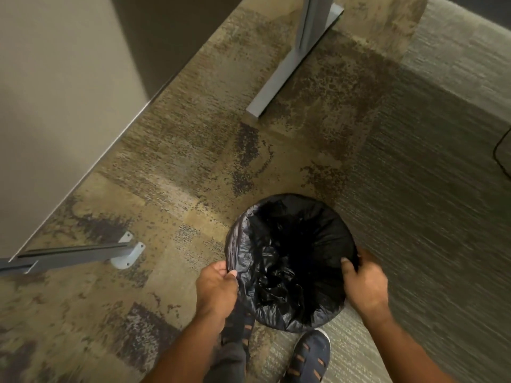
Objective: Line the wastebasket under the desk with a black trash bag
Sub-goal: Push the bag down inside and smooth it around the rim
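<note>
Head view looks straight down on the wastebasket [290, 261], a round bin standing on the carpet [171, 167] just ahead of the person's feet. Its mouth is fully covered by the black trash bag [276, 277], whose glossy film is folded over the rim all the way round; the wall of the bin itself cannot be seen. Inside, the bag sags in loose crumpled folds toward the near side, while the far side is pulled smooth and dark. The left hand [217, 288] is closed on the bag's edge at the left rim, thumb and fingers pinching the plastic. The right hand [365, 283] grips the right rim, thumb hooked inside over the film and the fingers curled down the outside. Both forearms reach in from the bottom edge. Below the bin are two dark blue shoes [309, 357] with orange-lined slots, the left one partly hidden under the left forearm and a grey trouser leg. Beyond the bin, well apart from it, a grey metal worktop leg [293, 62] stands on a long flat foot. A beige partition panel [60, 87] fills the left, with a grey bracket [128, 251] fixed to the floor at its base. At far right a thin black cable [502, 153] curves over the striped carpet.
</note>
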Demonstrator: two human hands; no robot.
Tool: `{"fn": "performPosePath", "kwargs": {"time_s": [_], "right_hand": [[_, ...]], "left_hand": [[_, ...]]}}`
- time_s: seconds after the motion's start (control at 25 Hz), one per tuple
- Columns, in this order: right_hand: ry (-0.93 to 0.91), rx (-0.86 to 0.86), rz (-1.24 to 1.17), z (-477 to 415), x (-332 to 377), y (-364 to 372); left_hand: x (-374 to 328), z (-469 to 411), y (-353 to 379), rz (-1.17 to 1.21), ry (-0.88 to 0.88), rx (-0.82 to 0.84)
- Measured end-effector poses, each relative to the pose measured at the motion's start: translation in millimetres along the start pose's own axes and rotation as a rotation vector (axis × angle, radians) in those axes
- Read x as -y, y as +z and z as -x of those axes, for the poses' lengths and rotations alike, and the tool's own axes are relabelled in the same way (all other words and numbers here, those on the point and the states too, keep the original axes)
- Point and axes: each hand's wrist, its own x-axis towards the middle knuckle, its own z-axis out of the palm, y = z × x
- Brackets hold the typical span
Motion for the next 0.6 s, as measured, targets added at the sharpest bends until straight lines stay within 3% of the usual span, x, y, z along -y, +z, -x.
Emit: {"fn": "performPosePath", "kwargs": {"time_s": [0.28, 0.6], "right_hand": [[-0.131, 0.15, -0.046, -15.5, 103.3, 48.9], [-0.205, 0.315, -0.116, -52.6, 191.4, 92.8]], "left_hand": [[-24.1, -60.9, -78.9, 0.163, -0.077, -0.14], [-57.0, -118.7, -130.7, 0.314, -0.095, -0.186]]}}
